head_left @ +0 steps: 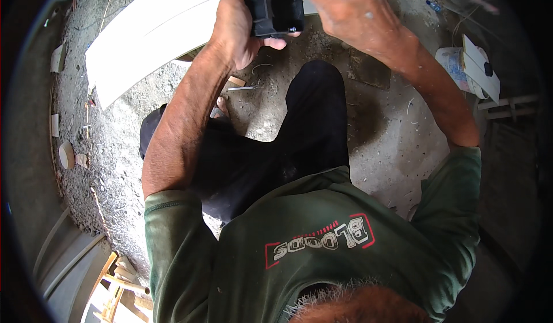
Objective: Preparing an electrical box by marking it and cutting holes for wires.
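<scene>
- Seen from above, looking down past a green shirt and dark trousers [311, 127] to rough grey ground [397, 144].
- At top centre of the frame: a black boxy object [275, 9], chunky and roughly square, with ribbed sides.
- Left hand [236, 26] wrapped around the black boxy object from its left side; fingers closed on it, thumb showing below its lower right corner.
- Right hand [345, 9] at the upper right of the box, lying over its top right corner; fingers curled, tips pinched near a thin pale item at the very top edge of the frame, too small to identify. Hard to tell whether those fingers grip anything firmly.
- Key relation: box sits immediately left of and slightly below the right fingertips, touching or nearly so; left hand does the holding, right hand the nearer one to the box's upper edge.
- No clear long axis on the box; slightly taller than wide, tilted a little clockwise.
- Behind both hands, a long white board [150, 35] running from mid left up toward top centre.
- At right edge: a white container [461, 69] with flat white pieces on it.
- Small wood scraps at lower left.
</scene>
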### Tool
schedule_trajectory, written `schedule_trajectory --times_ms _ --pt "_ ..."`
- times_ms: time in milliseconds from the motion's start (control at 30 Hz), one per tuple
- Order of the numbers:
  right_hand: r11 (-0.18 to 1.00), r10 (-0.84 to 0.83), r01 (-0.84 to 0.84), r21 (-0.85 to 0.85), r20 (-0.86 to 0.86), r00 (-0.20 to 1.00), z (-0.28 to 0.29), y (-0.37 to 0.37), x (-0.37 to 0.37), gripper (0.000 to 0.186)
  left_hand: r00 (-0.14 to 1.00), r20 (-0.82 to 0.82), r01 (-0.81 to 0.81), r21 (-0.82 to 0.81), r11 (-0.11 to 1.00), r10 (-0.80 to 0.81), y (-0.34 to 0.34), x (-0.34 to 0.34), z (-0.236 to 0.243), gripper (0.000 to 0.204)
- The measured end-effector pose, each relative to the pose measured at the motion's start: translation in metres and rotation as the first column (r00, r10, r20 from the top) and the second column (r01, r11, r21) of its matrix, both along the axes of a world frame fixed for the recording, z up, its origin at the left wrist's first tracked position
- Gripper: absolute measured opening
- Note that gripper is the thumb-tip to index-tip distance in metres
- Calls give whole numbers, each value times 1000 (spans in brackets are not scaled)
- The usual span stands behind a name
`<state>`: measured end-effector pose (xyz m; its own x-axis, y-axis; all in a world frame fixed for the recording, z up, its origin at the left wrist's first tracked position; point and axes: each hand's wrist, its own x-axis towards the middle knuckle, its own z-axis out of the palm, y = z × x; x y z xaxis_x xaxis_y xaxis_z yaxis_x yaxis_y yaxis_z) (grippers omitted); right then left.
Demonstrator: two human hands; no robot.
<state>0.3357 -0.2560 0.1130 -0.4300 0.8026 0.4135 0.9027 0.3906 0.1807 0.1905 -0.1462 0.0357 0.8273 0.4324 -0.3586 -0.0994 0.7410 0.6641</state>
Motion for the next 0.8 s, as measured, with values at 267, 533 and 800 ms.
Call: schedule_trajectory --times_ms 267,533,800 --pt "947 -194 28 -320 -500 844 -4 -12 -10 21 992 -6 -123 86 989 124 7 -9 5 46" --pt "981 -40 -36 -191 -383 923 -29 -6 -6 13 994 -47 -89 134 987 96 6 -6 11 49" --pt "906 -280 -32 -422 -655 702 -24 -19 13 12 969 131 137 421 897 -210 3 -18 19 95"
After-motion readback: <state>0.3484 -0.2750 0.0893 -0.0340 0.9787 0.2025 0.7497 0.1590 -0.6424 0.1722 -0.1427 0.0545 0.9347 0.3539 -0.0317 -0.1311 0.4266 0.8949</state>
